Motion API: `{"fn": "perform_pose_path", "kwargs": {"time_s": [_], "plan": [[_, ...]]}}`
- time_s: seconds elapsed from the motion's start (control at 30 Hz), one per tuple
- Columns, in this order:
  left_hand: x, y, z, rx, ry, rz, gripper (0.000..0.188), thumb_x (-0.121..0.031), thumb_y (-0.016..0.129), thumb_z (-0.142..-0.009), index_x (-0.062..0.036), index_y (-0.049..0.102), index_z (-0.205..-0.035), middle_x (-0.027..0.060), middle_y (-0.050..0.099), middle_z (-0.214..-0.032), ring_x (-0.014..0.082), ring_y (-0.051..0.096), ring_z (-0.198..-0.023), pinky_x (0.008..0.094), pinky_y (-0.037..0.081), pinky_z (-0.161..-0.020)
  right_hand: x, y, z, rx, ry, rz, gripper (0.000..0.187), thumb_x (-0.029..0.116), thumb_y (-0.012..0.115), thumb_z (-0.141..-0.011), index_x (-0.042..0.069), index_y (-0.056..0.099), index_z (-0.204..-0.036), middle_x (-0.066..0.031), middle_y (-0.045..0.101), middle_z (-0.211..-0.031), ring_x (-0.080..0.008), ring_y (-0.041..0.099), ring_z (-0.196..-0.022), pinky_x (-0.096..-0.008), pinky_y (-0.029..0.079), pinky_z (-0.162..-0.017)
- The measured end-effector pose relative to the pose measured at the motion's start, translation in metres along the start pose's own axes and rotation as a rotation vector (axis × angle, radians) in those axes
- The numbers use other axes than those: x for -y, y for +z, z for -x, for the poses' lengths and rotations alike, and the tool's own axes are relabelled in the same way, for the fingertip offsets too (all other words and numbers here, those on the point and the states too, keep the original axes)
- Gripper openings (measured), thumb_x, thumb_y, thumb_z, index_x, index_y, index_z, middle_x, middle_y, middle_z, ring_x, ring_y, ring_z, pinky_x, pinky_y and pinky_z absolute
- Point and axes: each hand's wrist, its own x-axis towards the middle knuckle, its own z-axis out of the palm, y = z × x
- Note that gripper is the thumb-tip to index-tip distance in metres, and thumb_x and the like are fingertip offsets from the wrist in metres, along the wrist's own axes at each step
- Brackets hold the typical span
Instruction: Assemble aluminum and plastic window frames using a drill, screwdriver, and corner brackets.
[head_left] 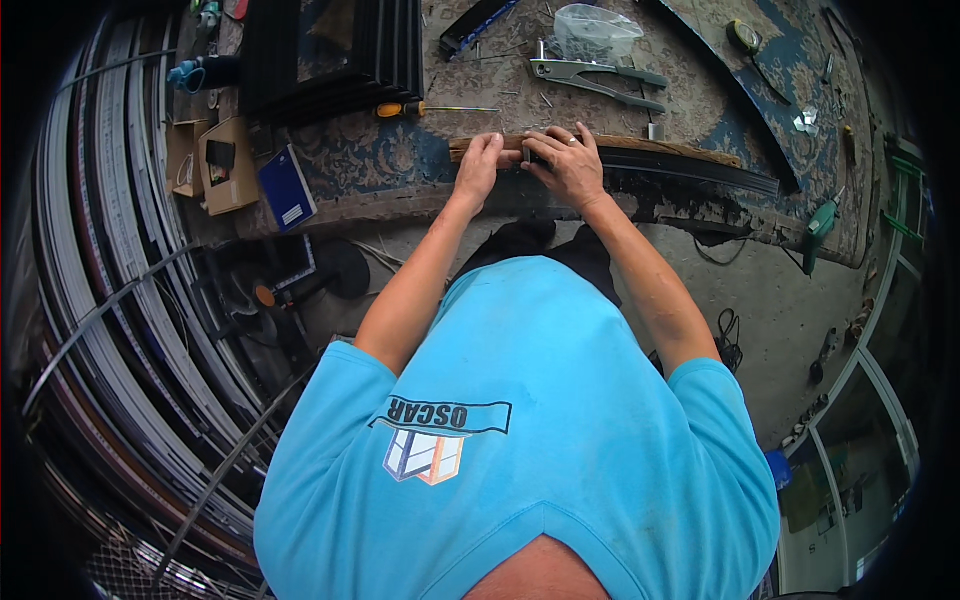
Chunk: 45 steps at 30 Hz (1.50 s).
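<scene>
At the table's near edge, my right hand (pixel 568 165) is closed round the left end of a long black profile (pixel 690 172). The profile runs off to the right, in front of a rough wooden strip (pixel 640 148). My left hand (pixel 482 168) is just left of that end, by the wooden strip, its thumb and fingers pinched together. Whatever it pinches is too small to make out. Beyond the hands lie a hand riveter (pixel 600 80) with its handles apart and a screwdriver (pixel 400 109) with a yellow handle.
A clear plastic tub (pixel 595 35), loose rivets and a tape measure (pixel 743 37) are on the carpet-covered table. Another black strip (pixel 735 95) crosses the right side, near a green drill (pixel 822 220). Black frames (pixel 400 60) are stacked left, above a blue notebook (pixel 287 187). Long profiles (pixel 130 250) fill a rack.
</scene>
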Motion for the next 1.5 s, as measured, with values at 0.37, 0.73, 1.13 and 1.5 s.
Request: {"fn": "perform_pose_path", "kwargs": {"time_s": [0.37,0.73,1.13,1.5], "plan": [[-0.037,-0.147,-0.070,-0.320,0.529,-1.608,0.038,-0.020,0.072,-0.091,-0.0184,0.070,-0.129,0.0048,0.067,-0.127,0.0327,0.052,-0.129,0.0657,0.033,-0.112,-0.002,-0.002,-0.001,0.001,-0.022,0.028,0.042,0.044,0.073,-0.092,0.024,0.067,-0.129,0.0092,0.068,-0.136,-0.0173,0.060,-0.127,-0.0566,0.034,-0.118],[-0.058,-0.168,0.009,0.130,0.581,-1.205,0.026,-0.016,0.071,-0.094,-0.0111,0.076,-0.119,0.0088,0.069,-0.107,0.0329,0.067,-0.102,0.0438,0.054,-0.086,0.001,-0.006,0.000,0.028,-0.020,0.024,0.041,0.042,0.073,-0.093,0.023,0.068,-0.129,0.0083,0.067,-0.138,-0.0175,0.060,-0.128,-0.0524,0.036,-0.118],[-0.047,-0.128,0.012,0.151,0.574,-1.152,0.028,-0.012,0.071,-0.094,-0.0068,0.075,-0.121,0.0099,0.071,-0.108,0.0313,0.067,-0.102,0.0412,0.053,-0.089,0.002,-0.007,-0.001,0.062,0.007,0.033,0.044,0.041,0.075,-0.091,0.023,0.068,-0.131,0.0084,0.067,-0.140,-0.0183,0.059,-0.130,-0.0524,0.036,-0.118],[-0.026,-0.108,-0.001,0.139,0.398,-0.965,0.026,-0.011,0.073,-0.095,-0.0048,0.076,-0.119,0.0082,0.068,-0.106,0.0259,0.067,-0.097,0.0362,0.052,-0.088,0.001,0.000,-0.001,-0.037,-0.020,0.001,0.045,0.042,0.077,-0.087,0.024,0.069,-0.127,0.0089,0.070,-0.133,-0.0182,0.061,-0.124,-0.0517,0.037,-0.115]]}}
